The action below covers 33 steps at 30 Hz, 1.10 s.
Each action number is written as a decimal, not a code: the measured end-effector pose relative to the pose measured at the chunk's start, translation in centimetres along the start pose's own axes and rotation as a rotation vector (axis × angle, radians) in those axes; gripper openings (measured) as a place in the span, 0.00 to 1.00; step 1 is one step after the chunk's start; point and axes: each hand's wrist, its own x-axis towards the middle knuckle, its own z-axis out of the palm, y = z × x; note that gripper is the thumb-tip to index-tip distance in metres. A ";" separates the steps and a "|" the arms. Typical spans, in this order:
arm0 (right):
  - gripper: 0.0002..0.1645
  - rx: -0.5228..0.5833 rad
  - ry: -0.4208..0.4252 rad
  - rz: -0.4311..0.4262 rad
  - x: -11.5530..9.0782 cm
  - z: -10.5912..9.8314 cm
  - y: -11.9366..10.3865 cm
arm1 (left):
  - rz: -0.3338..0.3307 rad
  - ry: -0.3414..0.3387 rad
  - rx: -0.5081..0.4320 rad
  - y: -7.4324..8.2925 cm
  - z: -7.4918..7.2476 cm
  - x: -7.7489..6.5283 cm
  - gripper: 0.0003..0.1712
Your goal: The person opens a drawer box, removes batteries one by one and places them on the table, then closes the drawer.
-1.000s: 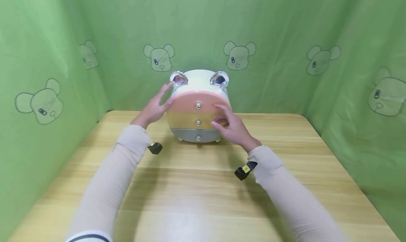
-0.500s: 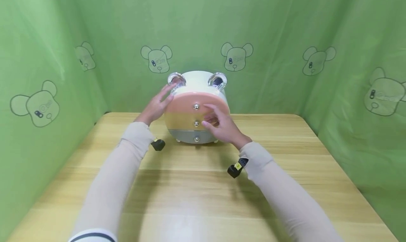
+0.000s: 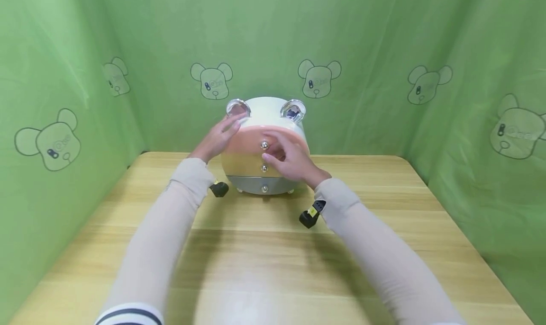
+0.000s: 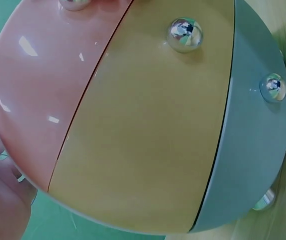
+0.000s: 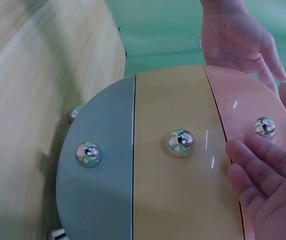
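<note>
A small round-fronted chest of drawers (image 3: 243,166) has a pink top drawer, a yellow middle one and a grey-blue bottom one. The drawer fronts sit flush in both wrist views. My left hand (image 3: 219,138) lies along its upper left side, fingers straight, overlapping the silver left ear (image 3: 238,108). My right hand (image 3: 292,159) is in front of the pink drawer (image 5: 243,100), fingers bent loosely. Its thumb and index finger stand apart around the shiny top knob (image 5: 264,128). Below are the middle knob (image 5: 181,142) and the bottom knob (image 5: 88,154).
The chest stands on short feet (image 4: 264,200) near the back of a wood-grain table (image 3: 256,249). Green curtains (image 3: 264,26) with printed bear heads enclose the table at the back and sides. A silver right ear (image 3: 293,110) tops the chest.
My right hand has moved left and slightly up, from the chest's right side to the top knob. The left hand has shifted a little right along the upper left side.
</note>
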 end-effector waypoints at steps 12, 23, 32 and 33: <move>0.30 -0.069 -0.055 0.028 0.5 0.5 0.2 | -0.040 -0.011 -0.065 -0.3 0.7 0.1 0.31; 0.26 -0.058 -0.049 0.025 1.2 0.1 0.1 | -0.028 0.007 -0.026 0.4 0.1 0.9 0.31; 0.24 -0.076 -0.017 0.040 1.1 0.3 0.1 | -0.063 -0.007 -0.057 0.7 0.0 0.9 0.26; 0.24 -0.077 -0.011 0.043 1.0 0.3 0.2 | -0.061 -0.013 -0.063 0.7 0.0 0.9 0.26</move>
